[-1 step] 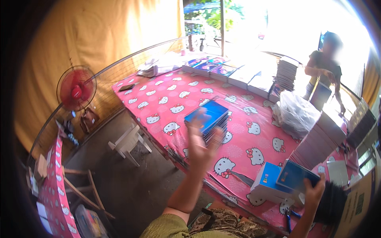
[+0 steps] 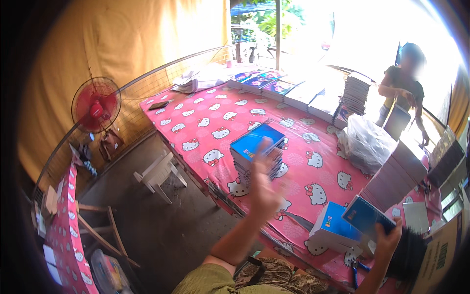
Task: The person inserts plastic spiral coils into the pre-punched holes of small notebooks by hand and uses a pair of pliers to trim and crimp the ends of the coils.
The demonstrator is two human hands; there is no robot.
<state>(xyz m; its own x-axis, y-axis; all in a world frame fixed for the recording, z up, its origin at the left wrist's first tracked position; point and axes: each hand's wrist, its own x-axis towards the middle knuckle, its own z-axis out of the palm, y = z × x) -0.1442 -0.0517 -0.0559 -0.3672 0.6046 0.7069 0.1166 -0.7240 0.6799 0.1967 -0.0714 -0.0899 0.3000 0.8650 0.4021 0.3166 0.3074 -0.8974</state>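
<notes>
A stack of blue-covered spiral notebooks (image 2: pixel 257 140) stands on the pink table. In front of its near right side is my left hand (image 2: pixel 267 191), smeared by motion, its fingers apart and nothing in them. My right hand (image 2: pixel 388 236) grips a blue spiral notebook (image 2: pixel 366 214) by its right end, tilted above the near right of the table. Just left of that notebook lies a block of blue-topped pads or unbound notebooks (image 2: pixel 335 226), partly covered by it. Blue-handled pliers (image 2: pixel 359 270) rest close to my right forearm.
The cartoon-print cloth (image 2: pixel 196 125) covers the table. Tall paper stacks (image 2: pixel 391 174), a plastic bag (image 2: pixel 367 142) and rows of notebooks (image 2: pixel 279 88) stand along the far and right sides. A co-worker (image 2: pixel 404 88) stands beyond. A stool (image 2: pixel 159 174) and red fan (image 2: pixel 96 105) are left.
My left hand has shifted right and nearer to me, uncovering more of the notebook stack. The right hand still holds its notebook in about the same place.
</notes>
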